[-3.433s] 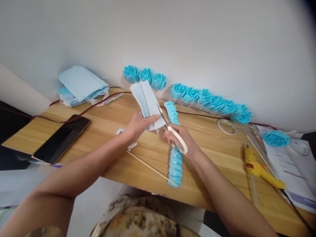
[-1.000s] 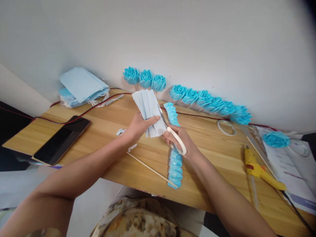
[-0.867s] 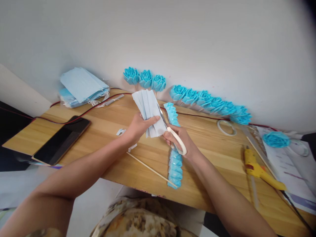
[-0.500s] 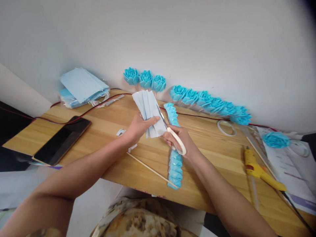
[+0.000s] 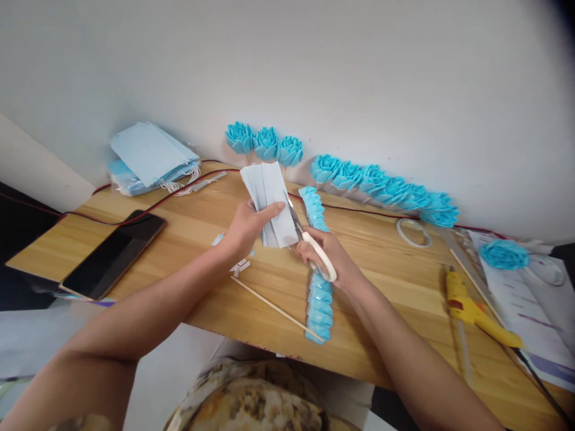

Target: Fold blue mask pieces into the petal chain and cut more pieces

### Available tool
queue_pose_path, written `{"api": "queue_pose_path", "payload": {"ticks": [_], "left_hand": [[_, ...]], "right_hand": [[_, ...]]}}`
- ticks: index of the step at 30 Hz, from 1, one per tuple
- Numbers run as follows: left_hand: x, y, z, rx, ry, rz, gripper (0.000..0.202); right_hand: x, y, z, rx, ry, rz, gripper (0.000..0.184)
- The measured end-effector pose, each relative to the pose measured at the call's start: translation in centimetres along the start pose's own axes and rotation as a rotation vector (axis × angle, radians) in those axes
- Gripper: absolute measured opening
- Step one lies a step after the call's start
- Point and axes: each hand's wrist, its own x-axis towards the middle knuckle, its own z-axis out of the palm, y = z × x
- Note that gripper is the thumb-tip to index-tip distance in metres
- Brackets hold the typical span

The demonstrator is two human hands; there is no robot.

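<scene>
Pinched in my left hand point(image 5: 251, 224) is a fanned stack of pale face mask pieces point(image 5: 269, 185), thumb on top. My right hand point(image 5: 327, 248) grips white-handled scissors point(image 5: 320, 254), whose blades lie along the stack's right edge. Below my hands a pleated blue strip point(image 5: 320, 299) runs down the table, its middle hidden by my right hand. A thin wooden stick point(image 5: 274, 306) rests with one end on the strip. Small white scraps point(image 5: 240, 266) lie beside my left wrist.
Blue flowers on sticks point(image 5: 266, 143) lean on the wall, more to the right point(image 5: 372, 178). A phone point(image 5: 114, 254) and stacked masks point(image 5: 153, 152) are at left. A yellow glue gun point(image 5: 467, 305), tape roll point(image 5: 413, 233) and loose blue flower point(image 5: 504, 254) lie right. A cable point(image 5: 202, 178) crosses behind.
The top piece of the stack has shifted, now covering more of the pieces beneath. The scissors have moved slightly up and left. Another small scrap shows near my left wrist.
</scene>
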Motion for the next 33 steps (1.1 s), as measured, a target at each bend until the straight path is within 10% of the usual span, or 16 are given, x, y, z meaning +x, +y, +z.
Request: {"api": "queue_pose_path", "payload": {"ticks": [33], "left_hand": [[-0.32,-0.53,0.08,-0.022,-0.03,-0.007,0.046]], "right_hand": [[-0.11,-0.11,0.28,-0.032,0.048,-0.002,0.054]]}}
